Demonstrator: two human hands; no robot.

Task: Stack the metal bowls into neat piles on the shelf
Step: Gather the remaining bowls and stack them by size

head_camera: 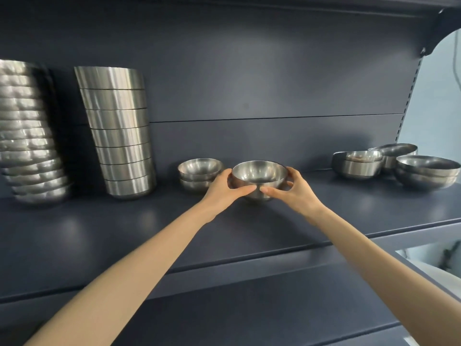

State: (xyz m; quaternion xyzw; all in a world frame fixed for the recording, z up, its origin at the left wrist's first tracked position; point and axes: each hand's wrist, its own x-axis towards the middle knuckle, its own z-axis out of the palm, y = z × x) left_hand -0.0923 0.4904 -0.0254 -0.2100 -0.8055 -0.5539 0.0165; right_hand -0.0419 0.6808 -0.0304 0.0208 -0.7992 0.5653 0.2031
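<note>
Both hands cup one small metal bowl [259,172] at the middle of the dark shelf [249,228]. Both forearms stretch forward and upward from the lower corners of the view, drawing together at the bowl. The left hand [223,189] wraps the bowl's left side, its thumb lying along the near wall and pointing right, its fingers curled round the far side. The right hand [298,189] mirrors it on the right side, thumb pointing left, fingers bent round the rim and wall. The two thumb tips almost meet at the front of the bowl. The bowl sits upright, mouth up; whether its base touches the shelf or hangs just above it cannot be told.

Just beside the left hand, behind it, stands a low pile of two bowls [199,173]. Further left rise a tall smooth stack [119,136] and a tall hammered stack [27,136]. Well apart on the right lie several loose bowls [426,172], some nested.
</note>
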